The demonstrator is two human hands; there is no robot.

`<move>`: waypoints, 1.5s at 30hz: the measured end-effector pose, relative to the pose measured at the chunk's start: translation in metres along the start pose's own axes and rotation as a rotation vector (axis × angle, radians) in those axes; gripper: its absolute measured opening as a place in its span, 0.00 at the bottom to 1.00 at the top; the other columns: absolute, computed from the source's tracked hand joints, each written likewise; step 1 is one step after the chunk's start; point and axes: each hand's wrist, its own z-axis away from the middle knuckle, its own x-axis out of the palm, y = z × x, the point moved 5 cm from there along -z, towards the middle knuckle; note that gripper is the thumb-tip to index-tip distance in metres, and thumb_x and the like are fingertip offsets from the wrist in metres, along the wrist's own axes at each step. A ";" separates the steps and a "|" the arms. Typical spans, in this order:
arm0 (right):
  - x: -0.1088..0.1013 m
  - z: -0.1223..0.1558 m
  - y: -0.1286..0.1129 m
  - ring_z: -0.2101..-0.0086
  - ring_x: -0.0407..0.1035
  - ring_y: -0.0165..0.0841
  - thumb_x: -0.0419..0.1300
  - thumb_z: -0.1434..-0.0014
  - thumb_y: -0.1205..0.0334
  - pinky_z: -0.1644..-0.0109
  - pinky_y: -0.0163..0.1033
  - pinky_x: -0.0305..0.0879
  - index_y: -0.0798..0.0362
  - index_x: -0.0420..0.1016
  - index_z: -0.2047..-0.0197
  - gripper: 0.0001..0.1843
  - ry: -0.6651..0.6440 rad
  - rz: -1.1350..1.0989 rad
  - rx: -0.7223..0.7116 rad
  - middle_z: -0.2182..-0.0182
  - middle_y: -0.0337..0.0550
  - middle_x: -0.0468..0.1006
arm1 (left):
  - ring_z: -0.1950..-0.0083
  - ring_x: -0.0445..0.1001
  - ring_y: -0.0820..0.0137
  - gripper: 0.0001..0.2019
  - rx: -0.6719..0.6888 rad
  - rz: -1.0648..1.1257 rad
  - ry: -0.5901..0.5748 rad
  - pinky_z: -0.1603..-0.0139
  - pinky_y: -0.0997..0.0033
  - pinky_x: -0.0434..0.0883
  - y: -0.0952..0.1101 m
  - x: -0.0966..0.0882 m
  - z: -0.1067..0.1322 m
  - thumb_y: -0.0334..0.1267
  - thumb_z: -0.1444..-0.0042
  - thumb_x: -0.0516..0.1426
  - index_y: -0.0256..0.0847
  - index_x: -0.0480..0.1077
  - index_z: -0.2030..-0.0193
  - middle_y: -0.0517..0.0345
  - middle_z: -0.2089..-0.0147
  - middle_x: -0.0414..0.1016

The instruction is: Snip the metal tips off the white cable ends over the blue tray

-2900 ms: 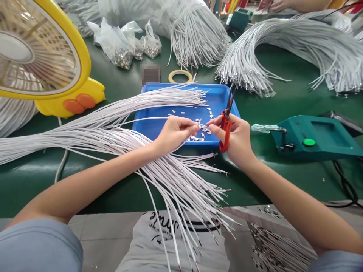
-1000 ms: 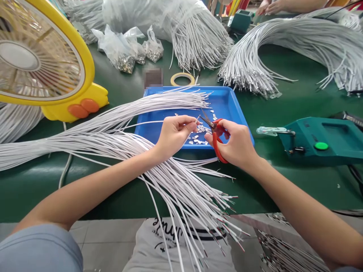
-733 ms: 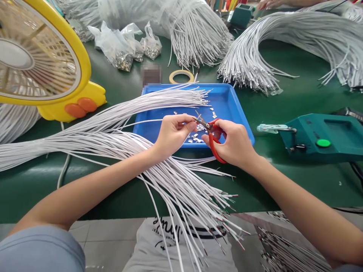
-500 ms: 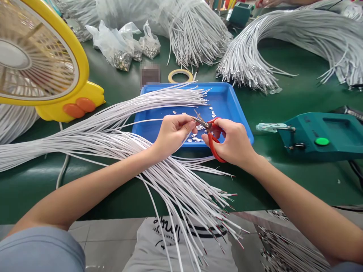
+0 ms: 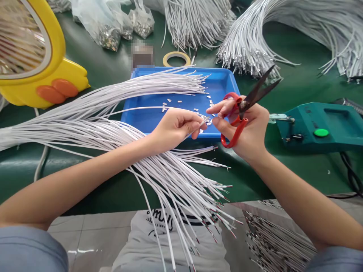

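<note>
Your left hand [image 5: 177,126] pinches the end of one thin white wire [image 5: 136,109] between thumb and fingers, just above the near rim of the blue tray [image 5: 224,81]. This wire looks light and limp; it will bend and sag, so I think you should hold it close to the tip, where you hold it now. Your right hand [image 5: 249,126] is closed around the red handles of the scissors [image 5: 244,107], and its free fingertips come to the wire tip; the blades point up and away from your hand, slightly parted. The blades look sharp, so mind your fingers. The tip itself is too small to make out. Under your left wrist many loose wires [image 5: 176,181] fan over the surface edge; they could slide easily.
</note>
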 end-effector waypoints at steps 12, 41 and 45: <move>0.003 0.001 0.001 0.67 0.71 0.31 0.64 0.49 0.67 0.61 0.42 0.69 0.48 0.65 0.71 0.10 -0.046 0.060 0.039 0.68 0.38 0.77 | 0.74 0.70 0.77 0.09 0.000 -0.029 -0.011 0.67 0.76 0.70 -0.003 0.000 0.000 0.28 0.45 0.54 0.34 0.73 0.74 0.59 0.78 0.72; -0.004 -0.003 0.013 0.76 0.62 0.27 0.62 0.48 0.63 0.70 0.36 0.63 0.52 0.69 0.73 0.06 0.033 0.115 0.233 0.75 0.37 0.70 | 0.73 0.73 0.75 0.05 -0.026 -0.082 0.162 0.72 0.79 0.71 -0.003 -0.004 0.003 0.31 0.50 0.60 0.31 0.76 0.72 0.54 0.74 0.76; -0.001 -0.002 0.013 0.76 0.60 0.27 0.65 0.51 0.58 0.71 0.36 0.61 0.52 0.67 0.76 0.11 0.013 0.289 0.226 0.77 0.36 0.68 | 0.72 0.74 0.77 0.04 0.045 -0.042 0.246 0.71 0.81 0.72 -0.002 -0.011 0.003 0.29 0.49 0.59 0.30 0.76 0.71 0.55 0.73 0.77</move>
